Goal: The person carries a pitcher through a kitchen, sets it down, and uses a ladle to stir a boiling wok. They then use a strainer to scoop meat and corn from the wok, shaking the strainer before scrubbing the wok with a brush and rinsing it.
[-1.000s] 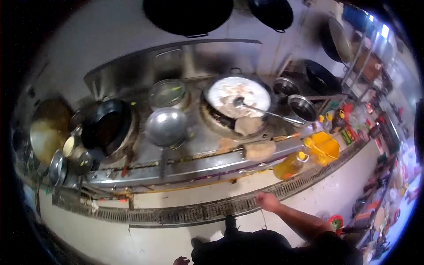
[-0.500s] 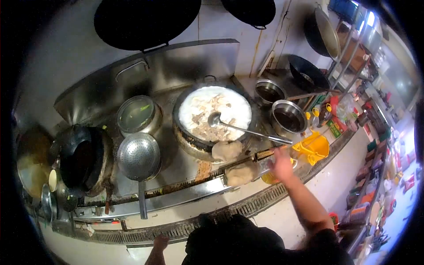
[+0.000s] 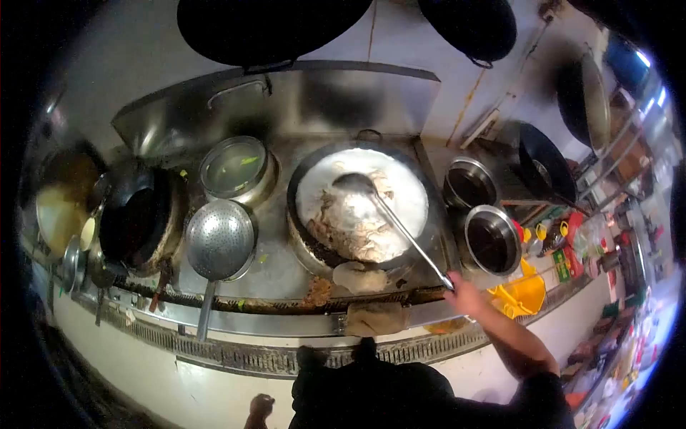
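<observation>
My right hand [image 3: 466,297] is closed around the end of the long handle of a metal ladle [image 3: 404,232]. The ladle's bowl rests at the surface of a large wok [image 3: 294,214], in white foamy liquid [image 3: 400,186] with pale brown pieces, perhaps meat, showing through. A beige cloth [image 3: 361,277] lies against the wok's near rim. Another folded cloth [image 3: 377,319] hangs over the stove's front edge. Low at the bottom, my left hand [image 3: 261,407] hangs beside my body, its fingers curled and nothing seen in it.
Left of the wok, a perforated strainer [image 3: 220,239] lies near a pot of greenish water [image 3: 232,168]. A dark wok [image 3: 132,222] stands farther left. Two steel pots of dark liquid [image 3: 493,243] and a yellow container [image 3: 520,294] are on the right. Pans [image 3: 471,28] hang above.
My right hand was beside the ladle's handle and now grips its end. The ladle's bowl has moved toward the far side of the wok. The camera view has shifted.
</observation>
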{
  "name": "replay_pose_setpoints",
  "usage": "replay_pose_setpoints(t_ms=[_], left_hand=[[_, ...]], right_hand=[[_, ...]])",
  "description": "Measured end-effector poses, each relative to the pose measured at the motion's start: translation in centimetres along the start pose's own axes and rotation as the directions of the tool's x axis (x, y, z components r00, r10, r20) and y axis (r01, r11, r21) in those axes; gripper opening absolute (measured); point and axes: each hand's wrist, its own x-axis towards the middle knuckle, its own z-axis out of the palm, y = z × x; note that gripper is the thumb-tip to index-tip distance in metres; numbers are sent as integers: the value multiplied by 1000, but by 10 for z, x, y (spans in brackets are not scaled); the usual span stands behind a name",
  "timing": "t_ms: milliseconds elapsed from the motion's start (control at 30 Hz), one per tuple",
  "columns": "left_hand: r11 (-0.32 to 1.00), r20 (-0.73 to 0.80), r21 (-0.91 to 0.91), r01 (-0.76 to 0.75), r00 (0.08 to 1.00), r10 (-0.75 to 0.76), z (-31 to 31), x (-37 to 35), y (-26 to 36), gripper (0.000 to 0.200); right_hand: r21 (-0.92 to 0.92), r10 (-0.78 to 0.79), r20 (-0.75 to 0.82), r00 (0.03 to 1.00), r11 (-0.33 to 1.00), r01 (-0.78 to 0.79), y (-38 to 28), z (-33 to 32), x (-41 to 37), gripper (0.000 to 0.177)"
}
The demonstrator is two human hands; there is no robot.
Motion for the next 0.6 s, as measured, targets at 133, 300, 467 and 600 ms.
replay_pose_setpoints(t_ms=[133, 300, 467, 600], left_hand=[[900, 119, 435, 42, 987, -104, 35, -40, 62, 23], [879, 38, 123, 460, 883, -468, 35, -5, 120, 40], [955, 19, 229, 189, 980, -198, 5, 36, 173, 37], [957, -8, 196, 216, 976, -219, 12, 63, 109, 36]], right_hand=[[39, -76, -18, 997, 996, 77, -40, -37, 9, 52], [-220, -53, 111, 992, 973, 77, -51, -42, 25, 60], [-117, 0, 194, 981, 993, 23, -39, -34, 2, 66], [30, -72, 14, 997, 997, 72, -18, -17, -17, 63]])
